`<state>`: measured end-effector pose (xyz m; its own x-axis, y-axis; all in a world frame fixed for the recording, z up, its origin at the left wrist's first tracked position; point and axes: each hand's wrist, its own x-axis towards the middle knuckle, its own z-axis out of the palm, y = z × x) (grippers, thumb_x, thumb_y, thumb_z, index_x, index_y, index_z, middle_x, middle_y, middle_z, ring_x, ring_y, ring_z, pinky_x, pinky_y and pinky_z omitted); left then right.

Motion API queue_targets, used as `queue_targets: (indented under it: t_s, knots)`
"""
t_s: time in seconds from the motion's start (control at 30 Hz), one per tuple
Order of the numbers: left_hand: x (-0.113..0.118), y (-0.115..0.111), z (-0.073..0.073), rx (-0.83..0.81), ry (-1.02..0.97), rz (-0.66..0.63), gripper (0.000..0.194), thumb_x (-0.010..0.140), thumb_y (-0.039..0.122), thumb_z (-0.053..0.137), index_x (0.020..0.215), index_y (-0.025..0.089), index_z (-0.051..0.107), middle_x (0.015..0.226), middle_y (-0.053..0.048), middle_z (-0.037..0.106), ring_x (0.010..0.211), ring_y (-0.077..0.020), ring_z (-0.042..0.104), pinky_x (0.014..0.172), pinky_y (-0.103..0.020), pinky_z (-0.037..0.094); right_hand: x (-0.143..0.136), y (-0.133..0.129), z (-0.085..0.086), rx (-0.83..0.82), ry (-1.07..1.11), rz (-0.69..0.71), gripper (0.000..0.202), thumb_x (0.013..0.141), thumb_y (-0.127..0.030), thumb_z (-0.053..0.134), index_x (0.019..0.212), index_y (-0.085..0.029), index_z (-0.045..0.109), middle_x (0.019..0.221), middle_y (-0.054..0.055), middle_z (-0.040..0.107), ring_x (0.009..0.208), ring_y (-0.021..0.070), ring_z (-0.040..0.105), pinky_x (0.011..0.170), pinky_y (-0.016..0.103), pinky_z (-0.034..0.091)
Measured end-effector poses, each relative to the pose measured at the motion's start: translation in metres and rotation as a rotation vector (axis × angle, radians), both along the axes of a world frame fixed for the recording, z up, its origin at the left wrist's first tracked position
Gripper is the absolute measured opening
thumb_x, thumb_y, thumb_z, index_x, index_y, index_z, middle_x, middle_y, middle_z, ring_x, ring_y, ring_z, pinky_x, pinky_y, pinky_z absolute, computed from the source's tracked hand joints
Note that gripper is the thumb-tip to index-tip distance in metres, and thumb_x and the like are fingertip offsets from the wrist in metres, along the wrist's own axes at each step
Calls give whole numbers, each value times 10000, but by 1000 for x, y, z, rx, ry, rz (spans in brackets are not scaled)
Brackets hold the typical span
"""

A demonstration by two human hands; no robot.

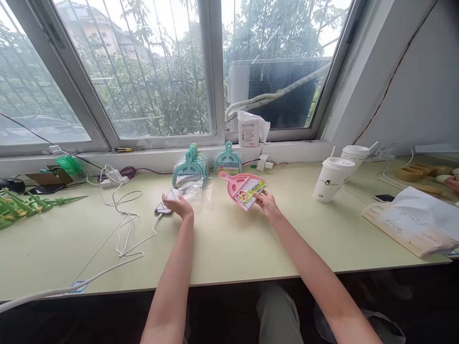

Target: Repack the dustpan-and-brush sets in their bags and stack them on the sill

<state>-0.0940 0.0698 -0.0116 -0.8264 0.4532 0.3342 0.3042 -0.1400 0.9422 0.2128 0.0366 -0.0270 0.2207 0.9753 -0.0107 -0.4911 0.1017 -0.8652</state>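
Observation:
A pink dustpan-and-brush set (241, 186) with a yellow-green label is pinched at its right edge by my right hand (266, 203), above the table. My left hand (179, 205) has its fingers apart and holds nothing, beside a phone (163, 208) plugged into a white cable. Beyond it stands a row of teal dustpan sets (190, 167), with clear plastic wrapping (193, 187) in front. Another teal set (228, 160) stands to their right near the sill.
Two white cups (332, 179) and a tissue pack (409, 220) are on the right. White cables (125, 234) cross the left side, near green plastic pieces (25, 208). A wrapped package (251, 130) sits on the windowsill.

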Motion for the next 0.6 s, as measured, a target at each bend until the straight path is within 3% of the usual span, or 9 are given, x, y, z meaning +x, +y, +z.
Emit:
queue_targets:
  t_s: [0.07, 0.1, 0.17, 0.23, 0.3, 0.37, 0.47, 0.53, 0.6]
  knots:
    - [12, -10, 7, 62, 231, 57, 586, 843, 171, 512, 1391, 165, 304, 1557, -186, 138, 1462, -263, 87, 1169, -490, 110, -3, -1, 0, 13, 6, -3, 278, 705, -89, 718, 947, -161, 602, 938, 50, 719, 818, 159, 703, 734, 251, 610]
    - [21, -14, 9, 88, 287, -22, 543, 864, 217, 502, 1378, 183, 331, 1564, -163, 131, 1463, -258, 71, 1171, -491, 95, -7, -2, 0, 22, 7, 6, 279, 703, -97, 725, 943, -164, 600, 939, 47, 718, 819, 159, 702, 746, 256, 609]
    - [43, -20, 10, 93, 242, -414, 435, 916, 333, 436, 1331, 208, 399, 1495, -147, 321, 1411, -246, 259, 1146, -462, 215, -15, -6, 1, 40, 1, 37, 286, 699, -114, 740, 940, -173, 598, 934, 40, 717, 821, 159, 703, 770, 271, 606]
    - [64, -22, 6, -11, 1, -921, 465, 936, 462, 350, 1315, 203, 418, 1299, -154, 540, 1218, -244, 511, 1017, -437, 409, -24, -9, 3, 60, -25, 91, 294, 701, -128, 747, 952, -179, 603, 933, 38, 720, 831, 163, 704, 783, 286, 605]
    - [80, -21, -3, -112, -182, -1219, 519, 893, 534, 417, 1304, 218, 436, 1200, -132, 602, 1063, -243, 604, 877, -412, 501, -28, -11, 6, 67, -90, 147, 275, 719, -150, 743, 961, -176, 614, 939, 48, 726, 826, 166, 709, 771, 292, 606]
    - [87, -18, -12, -141, -259, -1276, 539, 826, 507, 557, 1286, 247, 453, 1176, -94, 613, 978, -216, 628, 788, -357, 528, -26, -10, 7, 8, -228, 208, 195, 757, -201, 724, 922, -153, 630, 884, 76, 736, 731, 173, 715, 672, 288, 613]
    - [84, -13, -19, -174, -320, -1202, 485, 815, 470, 576, 1242, 257, 491, 1107, -55, 632, 885, -166, 631, 703, -278, 518, -10, -3, 5, -129, -461, 205, 183, 805, -289, 683, 758, -118, 637, 679, 101, 719, 475, 156, 655, 421, 232, 531]
    - [81, -12, -19, -224, -343, -1160, 435, 847, 484, 514, 1213, 248, 515, 1043, -45, 643, 820, -148, 625, 658, -252, 502, 4, 2, 1, -168, -478, 56, 241, 824, -317, 658, 683, -126, 621, 600, 86, 696, 380, 122, 593, 336, 193, 442]
    - [80, -13, -19, -272, -324, -1148, 419, 861, 501, 479, 1184, 240, 535, 994, -41, 647, 778, -146, 616, 636, -251, 491, 20, 6, -4, -192, -352, -178, 286, 869, -357, 593, 681, -144, 617, 590, 61, 689, 366, 92, 568, 328, 171, 408]
